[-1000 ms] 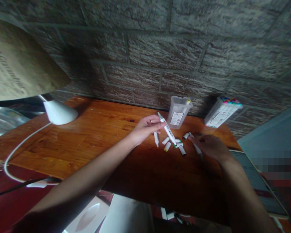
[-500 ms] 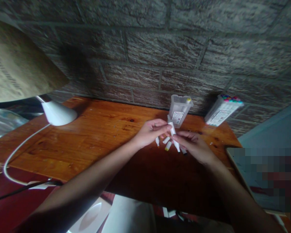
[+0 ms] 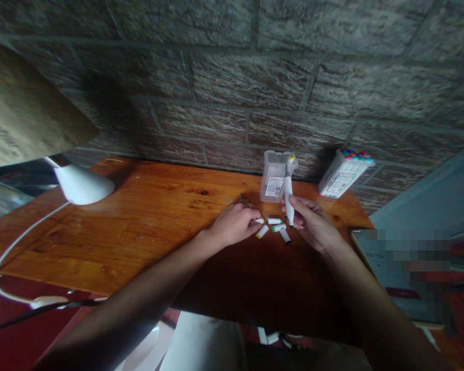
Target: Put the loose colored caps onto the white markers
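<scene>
My right hand (image 3: 313, 221) holds a white marker (image 3: 289, 198) nearly upright, its uncapped dark tip pointing up. The fingers of my left hand (image 3: 235, 222) are closed on a small white cap (image 3: 259, 220) with a yellow end, low over the wooden table. Between my hands lie several loose marker caps: a green-ended cap (image 3: 279, 228), a yellow-ended cap (image 3: 262, 232) and a dark-ended cap (image 3: 285, 236) among them. Just behind the marker stands a clear plastic case (image 3: 271, 172), with a yellow-ended marker (image 3: 291, 159) showing at its top right.
A second case (image 3: 342, 178) packed with colourful marker ends stands at the right, by the stone wall (image 3: 224, 123). At the left of the wooden table (image 3: 158, 206) is a lamp with a white base (image 3: 85, 184) and a cord. A flat board-like object (image 3: 394, 273) lies at the right edge.
My hands have moved apart. The marker, held by both hands before, is now in my right hand alone, turned tip up. My left hand has lowered to the caps and pinches one.
</scene>
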Available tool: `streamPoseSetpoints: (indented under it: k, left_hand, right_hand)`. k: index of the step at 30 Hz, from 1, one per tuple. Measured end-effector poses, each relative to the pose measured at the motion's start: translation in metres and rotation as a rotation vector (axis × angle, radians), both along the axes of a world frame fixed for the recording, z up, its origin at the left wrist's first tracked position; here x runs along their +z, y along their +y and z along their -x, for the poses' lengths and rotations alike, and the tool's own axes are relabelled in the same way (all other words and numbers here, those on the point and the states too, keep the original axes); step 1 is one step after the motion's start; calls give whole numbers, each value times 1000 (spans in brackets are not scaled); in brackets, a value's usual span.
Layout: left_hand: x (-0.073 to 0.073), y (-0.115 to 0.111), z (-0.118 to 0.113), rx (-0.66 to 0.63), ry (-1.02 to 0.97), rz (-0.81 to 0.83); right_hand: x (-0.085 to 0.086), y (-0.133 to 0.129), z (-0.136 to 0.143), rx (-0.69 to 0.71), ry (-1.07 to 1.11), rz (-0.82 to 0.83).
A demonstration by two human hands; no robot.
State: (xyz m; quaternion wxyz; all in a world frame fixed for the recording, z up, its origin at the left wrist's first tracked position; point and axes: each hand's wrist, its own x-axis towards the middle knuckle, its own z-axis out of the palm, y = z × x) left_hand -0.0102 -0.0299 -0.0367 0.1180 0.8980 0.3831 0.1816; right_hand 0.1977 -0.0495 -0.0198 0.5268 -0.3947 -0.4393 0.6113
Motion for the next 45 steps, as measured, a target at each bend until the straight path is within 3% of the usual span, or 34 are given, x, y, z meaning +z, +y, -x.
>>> streamPoseSetpoints:
  k: [3, 5, 12, 15, 18, 23, 27, 45]
  left_hand:
    - [5, -3, 1, -68, -61, 12]
    - [6, -3, 2, -69, -226, 110]
    - [15, 9, 6, 109, -1113, 848]
    - [20, 10, 7, 224, -1305, 1073]
    - [20, 10, 7, 268, -1374, 1181]
    - [11, 13, 4, 261, -1375, 1213]
    - [8, 14, 2, 267, -1389, 1191]
    - [7, 14, 3, 192, -1378, 1197]
  right_hand:
    - [1, 1, -1, -16, 7, 6]
    - [2, 1, -2, -42, 33, 16]
    - [5, -2, 0, -100, 142, -38]
    - [5, -6, 3, -100, 95, -115]
    - [5, -11, 6, -65, -41, -249]
    - [10, -22, 8, -155, -401, -555]
    - [14, -25, 10, -191, -560, -736]
    - [7, -24, 18, -163, -618, -795]
